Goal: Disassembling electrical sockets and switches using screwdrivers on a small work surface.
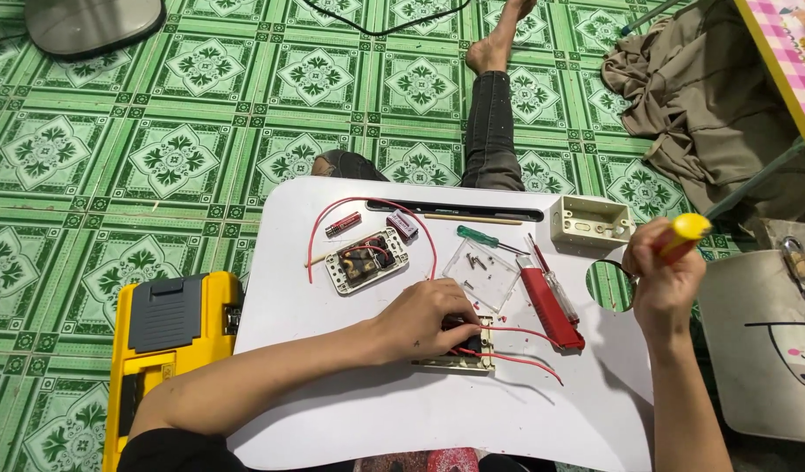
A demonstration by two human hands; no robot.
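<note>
My left hand (428, 316) rests on a beige switch plate (472, 358) with red wires (516, 345) trailing to the right, pressing it onto the white lap table (376, 402). My right hand (660, 275) is raised at the table's right edge, closed around a yellow-handled tool (685, 232). Between the hands lies a red utility knife (549, 306). A second switch module (365, 260) with a long red wire loop (376, 205) sits further back, beside a clear plastic cover (481, 273) carrying small screws.
A green-handled screwdriver (483, 238), a beige wall box (590, 223), and two small red cells (343, 225) lie at the table's back. A yellow tool case (166, 341) stands on the left. A cloth bag (770, 341) sits on the right, crumpled fabric (691, 87) beyond, on green tiles.
</note>
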